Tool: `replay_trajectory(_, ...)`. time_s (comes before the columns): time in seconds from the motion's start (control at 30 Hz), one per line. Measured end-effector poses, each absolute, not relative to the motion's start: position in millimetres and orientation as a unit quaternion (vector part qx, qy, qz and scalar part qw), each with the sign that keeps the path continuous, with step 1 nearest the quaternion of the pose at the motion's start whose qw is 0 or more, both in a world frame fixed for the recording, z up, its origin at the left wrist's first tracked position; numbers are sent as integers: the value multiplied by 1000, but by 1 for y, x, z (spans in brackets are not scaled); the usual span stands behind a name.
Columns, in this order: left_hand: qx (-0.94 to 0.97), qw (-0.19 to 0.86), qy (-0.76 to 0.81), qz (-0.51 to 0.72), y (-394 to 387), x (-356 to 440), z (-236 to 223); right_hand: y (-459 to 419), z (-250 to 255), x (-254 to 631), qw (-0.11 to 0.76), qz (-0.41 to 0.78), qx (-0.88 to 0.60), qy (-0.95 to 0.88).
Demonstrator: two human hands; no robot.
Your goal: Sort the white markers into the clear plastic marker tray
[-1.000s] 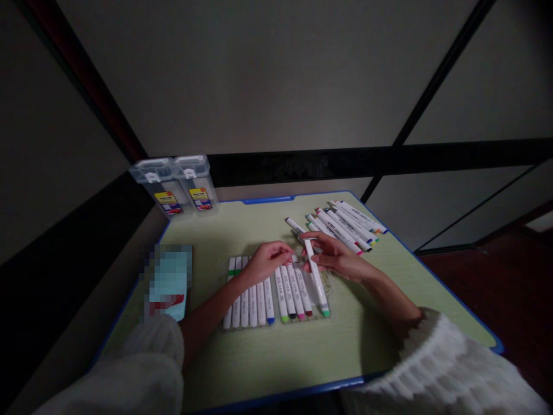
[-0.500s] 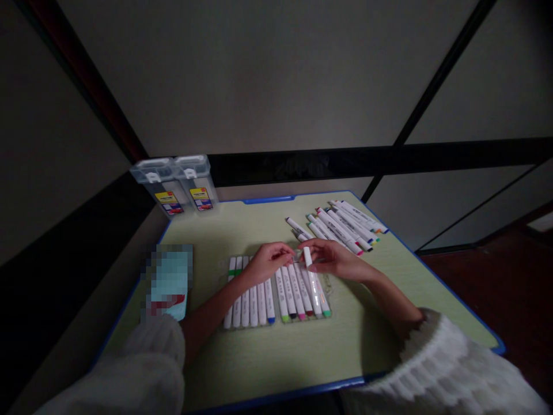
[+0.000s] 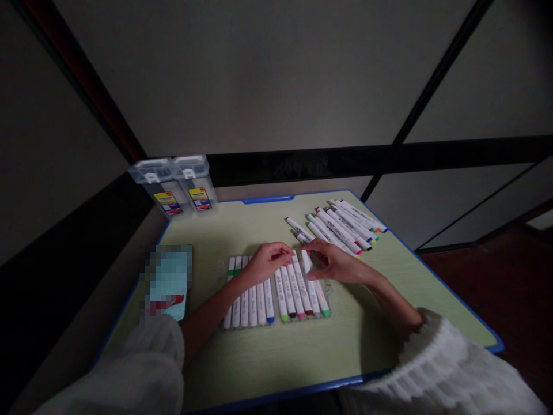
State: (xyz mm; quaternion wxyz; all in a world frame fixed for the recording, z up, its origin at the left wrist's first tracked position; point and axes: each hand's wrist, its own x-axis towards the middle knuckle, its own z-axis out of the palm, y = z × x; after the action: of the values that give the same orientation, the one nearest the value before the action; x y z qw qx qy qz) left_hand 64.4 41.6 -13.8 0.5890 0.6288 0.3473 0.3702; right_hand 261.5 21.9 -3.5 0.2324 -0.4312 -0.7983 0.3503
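Two rows of white markers lie side by side in clear plastic trays on the table. My right hand [image 3: 339, 262] has its thumb and forefinger on a grey-ended marker [image 3: 314, 294] in the right tray [image 3: 327, 313], near the marker's upper end. This marker lies between a dark-red-ended marker [image 3: 306, 291] and a green-ended marker [image 3: 322, 297]. My left hand [image 3: 268, 262] hangs over the upper ends of the markers, covering part of the left row [image 3: 245, 305]. Its fingers are curled together, and anything in them is hidden.
Several loose markers [image 3: 341, 227] lie at the back right of the table [image 3: 276, 357]. Two clear lidded cases [image 3: 194, 184] stand at the back left. A pale blue, partly blurred object [image 3: 175, 276] lies at the left edge. A wall rises behind the table.
The grey-ended marker has been lowered in the right tray, and its upper end sits lower. My right fingers have opened slightly around it. My left hand has hardly moved.
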Motion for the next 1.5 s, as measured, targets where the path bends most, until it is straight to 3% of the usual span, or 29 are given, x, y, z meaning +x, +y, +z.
replay_trajectory(0.57, 665, 552, 349, 361, 43, 65, -15, 25, -3, 259, 190, 291, -393, -851)
replay_trajectory(1.1, 797, 350, 361, 334, 36, 61, -15, 22, -3, 259, 202, 295, -440, -824)
replay_trajectory(1.5, 844, 274, 353, 295, 35, 60, -12, 21, -2, 260, 188, 273, -433, -838)
